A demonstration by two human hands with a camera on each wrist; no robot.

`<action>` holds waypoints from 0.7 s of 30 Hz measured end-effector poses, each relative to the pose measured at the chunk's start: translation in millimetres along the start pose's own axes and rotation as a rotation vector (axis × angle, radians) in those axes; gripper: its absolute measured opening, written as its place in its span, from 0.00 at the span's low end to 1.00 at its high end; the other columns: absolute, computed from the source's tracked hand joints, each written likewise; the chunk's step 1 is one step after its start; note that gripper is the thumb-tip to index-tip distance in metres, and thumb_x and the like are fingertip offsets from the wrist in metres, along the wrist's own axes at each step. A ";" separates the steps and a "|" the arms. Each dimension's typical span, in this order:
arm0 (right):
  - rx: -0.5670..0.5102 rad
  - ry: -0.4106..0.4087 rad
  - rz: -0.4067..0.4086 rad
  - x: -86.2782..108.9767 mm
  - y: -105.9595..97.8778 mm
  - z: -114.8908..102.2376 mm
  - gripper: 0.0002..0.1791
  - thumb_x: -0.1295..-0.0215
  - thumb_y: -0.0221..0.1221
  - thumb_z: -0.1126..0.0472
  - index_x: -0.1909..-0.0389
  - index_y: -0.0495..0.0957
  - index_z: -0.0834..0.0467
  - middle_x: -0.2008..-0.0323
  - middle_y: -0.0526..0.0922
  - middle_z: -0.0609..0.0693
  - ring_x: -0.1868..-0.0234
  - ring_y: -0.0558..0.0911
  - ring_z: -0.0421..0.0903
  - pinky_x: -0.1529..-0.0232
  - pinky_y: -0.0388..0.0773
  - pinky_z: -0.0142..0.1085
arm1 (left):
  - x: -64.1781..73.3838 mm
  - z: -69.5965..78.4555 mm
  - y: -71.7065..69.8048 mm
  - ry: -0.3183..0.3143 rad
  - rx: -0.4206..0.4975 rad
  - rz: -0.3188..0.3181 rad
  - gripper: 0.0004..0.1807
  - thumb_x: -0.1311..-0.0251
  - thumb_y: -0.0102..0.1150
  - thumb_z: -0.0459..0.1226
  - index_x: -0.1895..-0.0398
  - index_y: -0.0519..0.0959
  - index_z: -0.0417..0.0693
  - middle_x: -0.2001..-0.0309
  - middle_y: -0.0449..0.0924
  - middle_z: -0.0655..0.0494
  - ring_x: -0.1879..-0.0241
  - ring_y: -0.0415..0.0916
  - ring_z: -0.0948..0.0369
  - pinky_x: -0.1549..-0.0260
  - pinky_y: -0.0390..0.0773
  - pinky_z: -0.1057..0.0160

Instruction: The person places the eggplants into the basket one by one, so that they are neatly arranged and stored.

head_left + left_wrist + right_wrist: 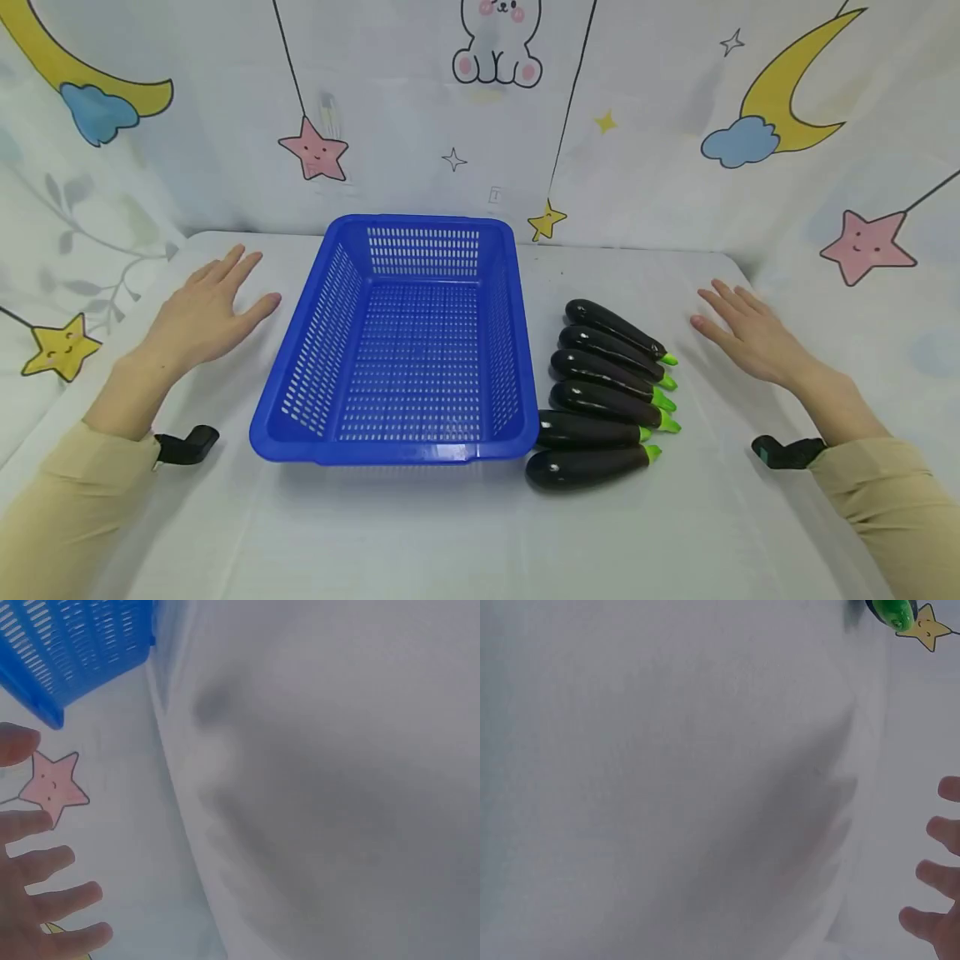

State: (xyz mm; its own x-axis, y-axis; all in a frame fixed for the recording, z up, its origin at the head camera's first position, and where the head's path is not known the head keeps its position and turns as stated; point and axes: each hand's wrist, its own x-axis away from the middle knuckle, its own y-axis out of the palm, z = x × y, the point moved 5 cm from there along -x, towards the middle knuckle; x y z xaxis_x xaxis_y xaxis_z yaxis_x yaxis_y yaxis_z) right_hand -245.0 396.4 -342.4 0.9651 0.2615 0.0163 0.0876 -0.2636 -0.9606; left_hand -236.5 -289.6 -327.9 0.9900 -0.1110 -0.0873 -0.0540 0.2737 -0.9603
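Note:
My left hand [201, 321] is held over the table left of a blue plastic basket [420, 453], its fingers straight and spread, touching nothing. In the left wrist view those fingers [66, 901] show apart from the basket's side. On the right, my right hand [757, 333] hovers with straight fingers beyond the green stem ends of several dark eggplants [600, 403]. They lie in a column beside the basket, the nearest eggplant [585, 468] close to its front right corner. One green stem end [895, 611] peeks in at the top of the right wrist view.
A white cloth [480, 533] covers the table. Behind it hangs a white curtain [405, 108] printed with moons, stars and a bear. A black wrist mount [187, 445] sticks out from the left sleeve, another black mount [786, 452] from the right sleeve.

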 end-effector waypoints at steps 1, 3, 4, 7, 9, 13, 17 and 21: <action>-0.011 -0.003 0.005 -0.9 0.0 -0.5 0.37 0.22 0.45 0.44 0.23 0.53 0.63 0.22 0.46 0.66 0.23 0.42 0.70 0.30 0.37 0.68 | -1.4 -0.1 -0.5 -0.008 0.026 -0.004 0.46 0.29 0.43 0.59 0.20 0.43 0.41 0.23 0.42 0.32 0.27 0.45 0.30 0.37 0.50 0.26; -0.038 -0.007 0.017 -2.7 -0.2 -2.5 0.36 0.22 0.47 0.44 0.24 0.55 0.63 0.23 0.49 0.67 0.25 0.47 0.71 0.31 0.41 0.69 | -4.1 -0.6 -2.4 -0.022 0.087 -0.011 0.46 0.29 0.46 0.57 0.20 0.40 0.43 0.23 0.44 0.31 0.28 0.48 0.29 0.39 0.52 0.26; -0.050 -0.007 0.023 -3.5 -0.3 -3.9 0.36 0.23 0.48 0.44 0.25 0.57 0.62 0.24 0.51 0.67 0.25 0.49 0.71 0.32 0.43 0.69 | -5.3 -0.9 -3.5 -0.028 0.125 -0.014 0.46 0.28 0.46 0.55 0.19 0.39 0.45 0.23 0.45 0.31 0.29 0.49 0.29 0.40 0.53 0.26; -0.073 -0.003 0.038 -5.1 -0.6 -9.0 0.35 0.24 0.50 0.44 0.26 0.61 0.62 0.26 0.57 0.67 0.27 0.54 0.71 0.33 0.49 0.69 | -7.7 0.3 -5.0 -0.033 0.263 -0.020 0.44 0.27 0.47 0.51 0.19 0.37 0.48 0.23 0.47 0.32 0.30 0.53 0.29 0.41 0.56 0.26; -0.084 0.002 0.047 -5.6 -1.0 -12.6 0.34 0.24 0.51 0.44 0.27 0.62 0.61 0.27 0.60 0.67 0.27 0.57 0.70 0.34 0.52 0.69 | -8.7 2.1 -4.3 -0.025 0.379 -0.016 0.41 0.26 0.46 0.49 0.19 0.40 0.48 0.24 0.50 0.33 0.30 0.55 0.30 0.40 0.58 0.28; -0.109 0.001 0.068 -7.2 -2.5 -19.5 0.33 0.25 0.52 0.44 0.28 0.64 0.60 0.28 0.63 0.66 0.28 0.60 0.68 0.36 0.56 0.68 | -10.2 6.0 3.0 0.007 0.615 -0.021 0.34 0.22 0.40 0.48 0.20 0.48 0.45 0.25 0.56 0.36 0.30 0.61 0.40 0.35 0.67 0.49; -0.138 -0.001 0.074 -11.4 -2.2 -26.5 0.31 0.25 0.53 0.45 0.28 0.66 0.58 0.31 0.67 0.65 0.31 0.64 0.69 0.38 0.60 0.67 | -10.8 9.1 16.5 0.048 0.820 -0.093 0.32 0.21 0.36 0.50 0.21 0.50 0.47 0.24 0.55 0.39 0.30 0.64 0.49 0.45 0.73 0.73; -0.176 -0.010 0.047 -17.7 0.0 -34.7 0.30 0.25 0.54 0.46 0.29 0.67 0.57 0.32 0.70 0.63 0.33 0.67 0.70 0.38 0.62 0.67 | -10.2 15.6 30.0 0.068 1.010 -0.222 0.33 0.22 0.38 0.49 0.20 0.47 0.49 0.21 0.47 0.42 0.25 0.52 0.43 0.49 0.72 0.75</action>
State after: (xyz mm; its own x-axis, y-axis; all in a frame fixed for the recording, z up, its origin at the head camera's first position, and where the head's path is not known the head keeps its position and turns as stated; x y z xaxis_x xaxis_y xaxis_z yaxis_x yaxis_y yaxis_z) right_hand -253.6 359.6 -333.1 0.9667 0.2541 -0.0317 0.0847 -0.4340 -0.8969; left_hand -246.3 -265.3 -351.7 0.9531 -0.3020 0.0191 0.2944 0.9109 -0.2892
